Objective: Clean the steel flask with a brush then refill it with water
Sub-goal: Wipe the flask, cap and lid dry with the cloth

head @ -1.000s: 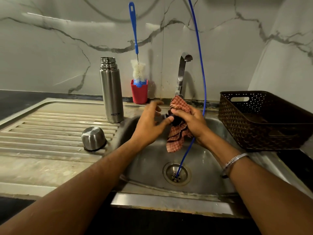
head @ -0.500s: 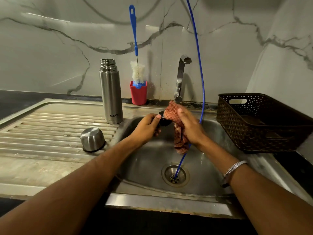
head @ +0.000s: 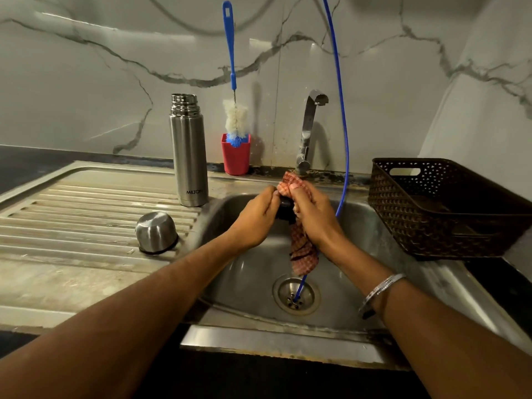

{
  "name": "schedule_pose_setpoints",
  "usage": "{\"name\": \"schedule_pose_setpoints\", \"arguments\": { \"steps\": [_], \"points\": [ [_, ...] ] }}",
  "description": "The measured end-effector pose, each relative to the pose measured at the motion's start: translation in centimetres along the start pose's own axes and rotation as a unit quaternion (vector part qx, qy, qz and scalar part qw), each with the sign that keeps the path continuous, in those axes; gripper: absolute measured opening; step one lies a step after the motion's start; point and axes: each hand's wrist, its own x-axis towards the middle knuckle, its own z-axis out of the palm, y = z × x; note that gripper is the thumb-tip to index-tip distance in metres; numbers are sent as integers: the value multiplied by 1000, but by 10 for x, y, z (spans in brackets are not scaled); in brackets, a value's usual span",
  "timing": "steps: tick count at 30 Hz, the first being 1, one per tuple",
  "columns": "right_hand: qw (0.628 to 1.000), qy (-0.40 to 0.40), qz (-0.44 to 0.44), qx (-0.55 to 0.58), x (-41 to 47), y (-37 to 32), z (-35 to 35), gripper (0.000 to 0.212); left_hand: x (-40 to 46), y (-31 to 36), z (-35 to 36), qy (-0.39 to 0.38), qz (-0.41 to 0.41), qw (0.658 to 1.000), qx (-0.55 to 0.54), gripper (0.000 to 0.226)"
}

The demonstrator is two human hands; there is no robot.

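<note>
Hands worked over the steel sink (head: 359,226): left hand (head: 256,218) gripped the small black stopper (head: 283,210), right hand (head: 312,214) clamped the red checked cloth (head: 302,251) around it; best rotated fully, kept low.

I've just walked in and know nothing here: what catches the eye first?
Over the steel sink basin, the left hand and right hand grip a small black part wrapped in a red checked cloth. A tall, uncapped steel flask stands behind the ribbed drainboard, with a blue-handled bottle brush upright in a red cup beside it.
</note>
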Motion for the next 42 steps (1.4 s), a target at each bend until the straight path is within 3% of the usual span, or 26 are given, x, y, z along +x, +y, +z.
{"name": "schedule_pose_setpoints", "arguments": {
  "steps": [1, 3, 4, 5, 6, 7, 9, 10, 12, 14, 16, 17, 19, 21, 23, 26, 28, 30, 32, 35, 37, 40, 42],
  "points": [
    [996, -7, -59, -72, -1, 1, -3, 20, 0, 2, 0, 12, -17, 999, -26, 27],
    [949, -15, -182, -257, -2, 3, -12, 32, 0, 8, 0, 27, -59, 994, -84, 28],
    [931, -13, -217, -293, 0, 5, -15, 37, 0, 12, 1, 28, -69, 993, -94, 30],
    [933, -3, -225, -280, 2, 4, -17, 36, -1, 14, 2, 23, -68, 993, -89, 30],
    [962, 8, -190, -195, 4, 3, -16, 31, -1, 14, 4, 16, -61, 995, -82, 29],
    [990, 12, -126, -66, 5, 2, -12, 27, -1, 13, 5, 12, -54, 995, -77, 27],
    [994, 0, -11, 109, 7, -2, -2, 24, -1, 11, 4, 17, -51, 995, -81, 27],
    [996, -6, -13, 91, 7, -3, 2, 24, -2, 10, 2, 24, -59, 993, -96, 28],
    [990, -1, -123, -68, 1, 0, 1, 25, -1, 10, 1, 32, -90, 982, -161, 31],
    [943, -8, -239, -231, 0, 1, -12, 32, 0, 11, 1, 28, -132, 966, -222, 32],
    [932, -3, -276, -234, 5, 4, -16, 35, 1, 13, 2, 3, -178, 948, -263, 32],
    [951, 16, -254, -174, 6, 4, -12, 32, 1, 14, 3, -13, -199, 940, -278, 35],
    [991, 72, -99, 50, 6, 2, 3, 27, 1, 18, 5, -14, -206, 941, -269, 37],
    [956, 92, 112, 255, 1, -3, 20, 30, -1, 22, 14, 46, -167, 967, -186, 36],
    [940, 110, 157, 283, -4, -4, 27, 35, -1, 23, 21, 126, -134, 972, -147, 39],
    [985, 117, -61, 115, -7, -3, 21, 29, 6, 18, 18, 153, -172, 963, -142, 40],
    [972, 53, -201, -108, -4, 4, 12, 32, 6, 13, 10, 115, -233, 951, -168, 36],
    [927, 3, -262, -269, 0, 12, 7, 36, 0, 13, 3, 68, -304, 930, -194, 36],
    [927, 30, -264, -264, -1, 13, 7, 35, -4, 15, 1, 50, -289, 935, -200, 38],
    [963, 139, -197, -121, 0, 7, 17, 30, -3, 19, 2, 88, -151, 982, -77, 44],
    [976, 180, -104, -61, 2, 2, 24, 34, -6, 19, 3, 121, -62, 990, 26, 45],
    [979, 138, 123, 86, 2, -1, 32, 42, -11, 19, 2, 134, 58, 966, 213, 41],
    [928, 74, 262, 253, -3, -7, 34, 50, -9, 20, -1, 139, 105, 930, 324, 47]
  ]
}}
